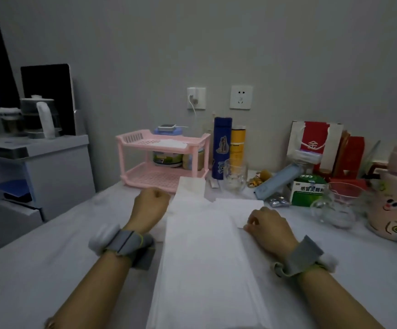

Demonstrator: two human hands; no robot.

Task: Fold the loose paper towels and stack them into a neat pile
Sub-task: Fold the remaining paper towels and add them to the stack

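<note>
A long white paper towel [204,257] lies lengthwise down the middle of the white table [50,269], running from the near edge toward the pink rack. More towel sheets [237,205] spread to its far right, and another sheet [191,185] leans up at the far end. My left hand [151,205] has its fingers curled at the towel's left edge; whether it holds the paper is hidden. My right hand [267,224] pinches the towel's right edge with curled fingers. Both wrists wear grey bands.
A pink two-tier rack [164,157] stands at the back. To its right are a blue bottle [222,148], a yellow can [237,148], a glass cup [235,176], a green medicine box [307,189], a clear cup [339,203] and a pink mug [394,205]. A grey cabinet [38,167] stands left.
</note>
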